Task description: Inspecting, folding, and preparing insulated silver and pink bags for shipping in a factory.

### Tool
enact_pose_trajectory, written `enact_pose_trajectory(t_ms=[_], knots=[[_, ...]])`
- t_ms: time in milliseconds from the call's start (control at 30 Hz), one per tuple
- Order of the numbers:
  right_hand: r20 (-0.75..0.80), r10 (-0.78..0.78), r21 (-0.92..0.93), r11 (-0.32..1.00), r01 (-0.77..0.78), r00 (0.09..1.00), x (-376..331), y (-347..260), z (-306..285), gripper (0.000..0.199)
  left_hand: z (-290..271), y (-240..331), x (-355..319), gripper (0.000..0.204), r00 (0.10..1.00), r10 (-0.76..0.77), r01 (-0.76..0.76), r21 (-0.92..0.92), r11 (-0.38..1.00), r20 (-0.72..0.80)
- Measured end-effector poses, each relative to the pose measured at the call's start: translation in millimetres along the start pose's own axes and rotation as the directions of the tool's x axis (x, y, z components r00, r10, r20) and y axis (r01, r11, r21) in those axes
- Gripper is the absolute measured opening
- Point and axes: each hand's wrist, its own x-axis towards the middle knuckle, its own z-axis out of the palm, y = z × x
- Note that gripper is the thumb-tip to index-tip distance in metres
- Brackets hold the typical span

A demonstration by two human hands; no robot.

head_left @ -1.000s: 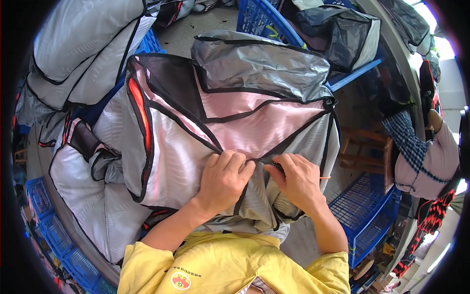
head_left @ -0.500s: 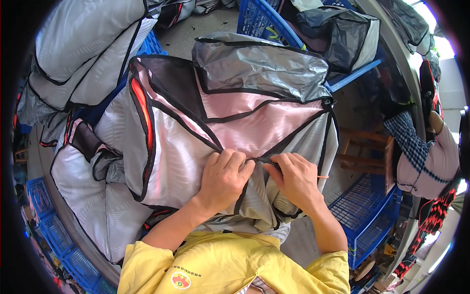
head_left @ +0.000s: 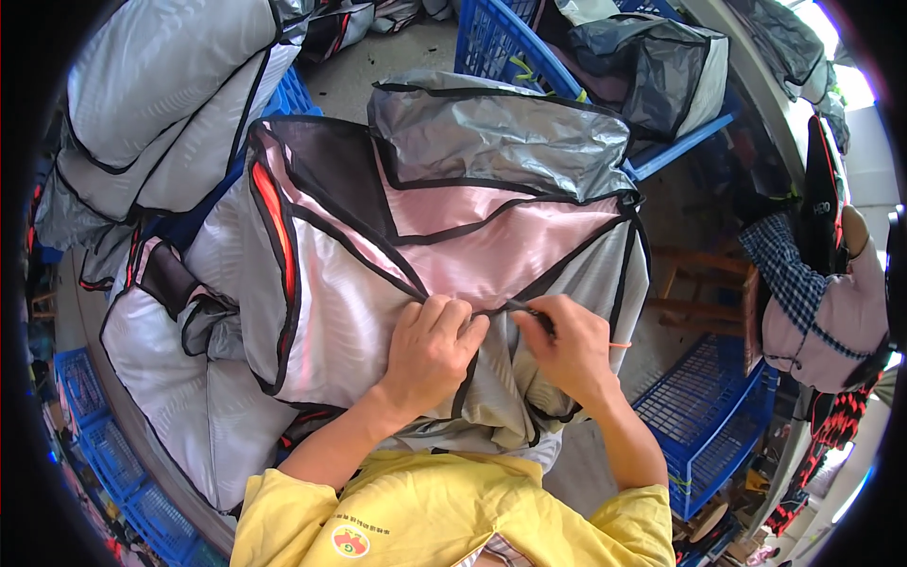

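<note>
Across my lap lies a large sewn fabric piece (head_left: pixel 491 255), pink, pale grey and silver, with black binding, a dark mesh panel and a red-orange strip on its left side. My left hand (head_left: pixel 430 350) is closed, pinching the fabric where the black binding strips meet in the middle. Just right of it, my right hand (head_left: pixel 572 345) is closed at the same binding, thumb toward the left. Something small and dark shows inside its curled fingers; most of it is hidden, so I cannot tell its kind. Below both hands the fabric hangs in folds.
More silver-grey fabric pieces (head_left: pixel 179 85) are heaped at the left. Blue plastic crates stand at the far side (head_left: pixel 515 42), lower right (head_left: pixel 704 406) and lower left (head_left: pixel 123 454). A wooden stool (head_left: pixel 709 283) is right of me; beyond it sits another person (head_left: pixel 817 321).
My right hand has turned slightly, its knuckles drawing in and the dark thing in it showing more. My left hand keeps its pinch. The fabric's far edge sits slightly lower in the picture.
</note>
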Motion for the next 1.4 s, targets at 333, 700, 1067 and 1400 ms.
enact_pose_trajectory(t_ms=[333,700,1067,1400], knots=[[-0.302,0.296,0.952,0.151,0.267,0.906,-38.7,-19.4,-81.0,0.054,4.0,0.8,3.5,0.025,0.999,-0.002,0.003,0.039,0.999,-0.035],[-0.403,0.778,0.575,-0.194,0.795,0.481,-29.5,-274.6,-135.8,0.042,7.6,13.3,8.9,0.033,0.999,0.028,-0.029,-0.017,0.999,-0.032],[-0.48,0.175,0.829,-0.232,0.509,0.86,-58.0,-160.8,-104.7,0.049,2.0,6.5,1.4,0.026,0.998,0.022,-0.02,0.035,0.999,-0.066],[-0.442,0.361,-0.022,0.911,-0.412,0.821,14.3,37.4,-139.0,0.023,4.9,1.6,-3.3,0.027,0.997,0.021,-0.02,0.009,1.0,-0.069]])
